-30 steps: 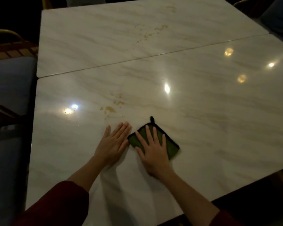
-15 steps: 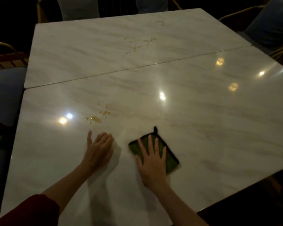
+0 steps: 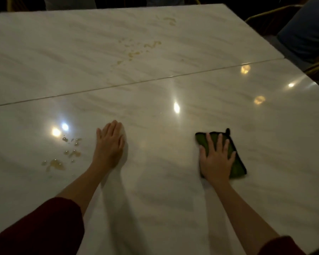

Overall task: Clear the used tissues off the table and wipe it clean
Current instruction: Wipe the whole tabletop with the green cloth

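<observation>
Since a second ago my right hand (image 3: pixel 216 159) has slid the green cloth (image 3: pixel 234 153) rightward, fingers spread flat on it at centre right; left hand (image 3: pixel 110 146) lies flat, unclenched on the table (image 3: pixel 173 199) beside the spill (image 3: pixel 55 163).

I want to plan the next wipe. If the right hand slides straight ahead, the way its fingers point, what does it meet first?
The right hand, flat on the cloth, points up the table. The way looks free to the seam; no spill lies there, though dim light could hide faint marks.
</observation>
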